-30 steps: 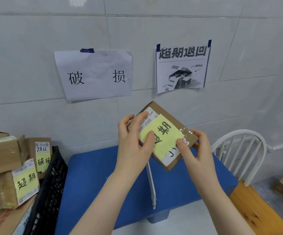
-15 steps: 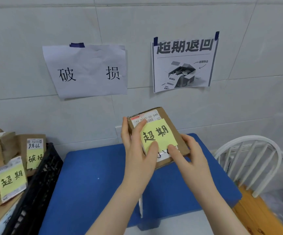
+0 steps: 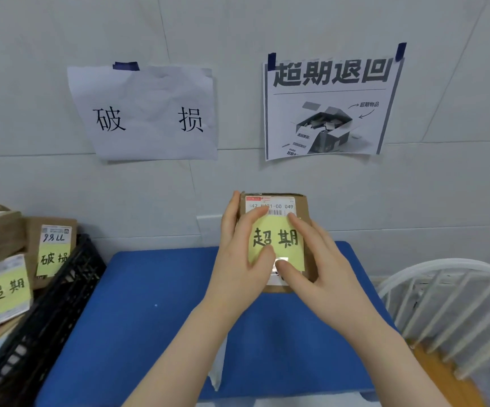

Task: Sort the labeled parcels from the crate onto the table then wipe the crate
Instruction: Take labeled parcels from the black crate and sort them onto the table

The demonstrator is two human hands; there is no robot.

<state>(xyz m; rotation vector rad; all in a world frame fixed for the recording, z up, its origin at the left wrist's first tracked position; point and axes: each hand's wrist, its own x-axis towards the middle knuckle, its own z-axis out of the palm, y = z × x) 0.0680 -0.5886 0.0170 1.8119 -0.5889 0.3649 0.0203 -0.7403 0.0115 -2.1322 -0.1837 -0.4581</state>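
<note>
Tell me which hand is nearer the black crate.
Left. The left hand grips the parcel's left side, toward the black crate at the table's left edge. The right hand holds the parcel's right side, farther away.

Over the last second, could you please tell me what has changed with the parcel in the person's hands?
The cardboard parcel has been turned from tilted to square-on, so its yellow note now reads upright. Both hands kept hold of it: the left hand at its left side, the right hand now lying over its lower front. Nothing was let go. The parcels in the black crate and the blue table stayed as they were.
</note>
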